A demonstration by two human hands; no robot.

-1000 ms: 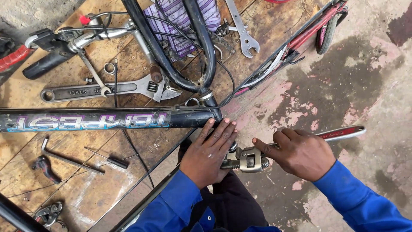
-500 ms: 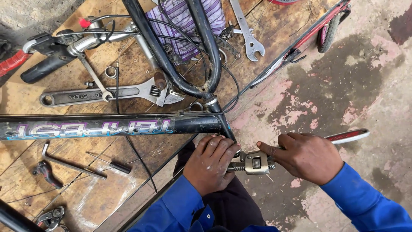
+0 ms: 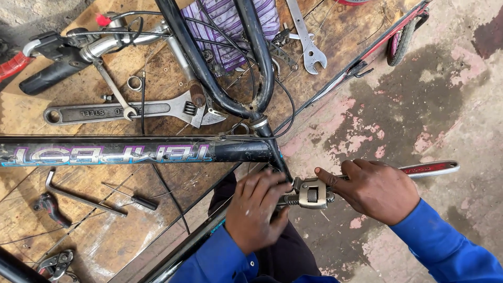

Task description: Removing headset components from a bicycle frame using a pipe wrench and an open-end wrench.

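Right hand [image 3: 378,189] closed over the pipe wrench [image 3: 313,193], index finger stretched forward along its head; red handle end poking out past the wrist toward the stained concrete floor [image 3: 419,94]. Left hand [image 3: 257,209] curled, fingers wrapped round the fitting at the wrench jaws, just under the black bicycle frame [image 3: 131,152]; cannot tell what exactly sits under the fingers. Wrench head touching the left fingertips, right below the tube junction.

Outward: black fork legs [image 3: 220,68] running up from the junction, cables looped around. Large adjustable wrench [image 3: 131,111] lying on the wooden board [image 3: 94,230] above the top tube, open-ended spanner [image 3: 306,39] farther up, hex key [image 3: 78,196] and a small screwdriver [image 3: 137,198] below the tube, handlebar with black grip [image 3: 57,63] top left.

Risks, as judged: left fingers so close to the jaws — slip or sudden release likely pinches them. Poor jaw bite could round the fitting or scar the paint. Loose cables near the junction could snag.
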